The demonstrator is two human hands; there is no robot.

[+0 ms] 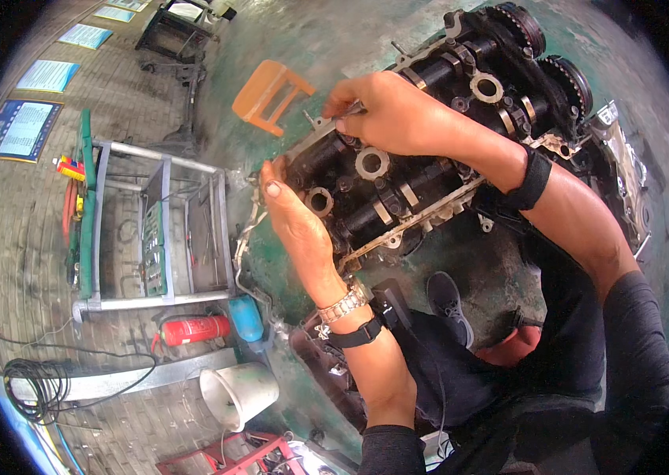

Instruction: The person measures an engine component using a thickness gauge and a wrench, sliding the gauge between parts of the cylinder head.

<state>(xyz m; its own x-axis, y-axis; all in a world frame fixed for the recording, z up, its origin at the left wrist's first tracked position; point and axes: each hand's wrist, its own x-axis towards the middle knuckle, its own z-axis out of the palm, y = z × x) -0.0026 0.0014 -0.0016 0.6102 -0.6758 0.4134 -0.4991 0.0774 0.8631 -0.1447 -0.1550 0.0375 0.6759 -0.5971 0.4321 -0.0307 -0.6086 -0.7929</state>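
A cylinder head [372,164] with dark camshafts, pale round plug-hole rings and toothed cam gears stands before me, running from lower left to upper right. At its left end, my left hand [303,233] lies along the edge with its fingers stretched out, some of them partly hidden. My right hand [390,115] reaches across the top to the far edge. Its thumb and fingers are pinched together around a small metallic piece, too covered to name. Close to those fingertips, a stud [309,117] sticks up from the far rim.
Beyond the engine stands an orange stool [262,93]. To the left are a metal rack [160,302] with hanging tools, a red fire extinguisher [196,329], a blue canister [246,318] and a white bucket [231,396]. A coiled black cable [38,388] lies farther left.
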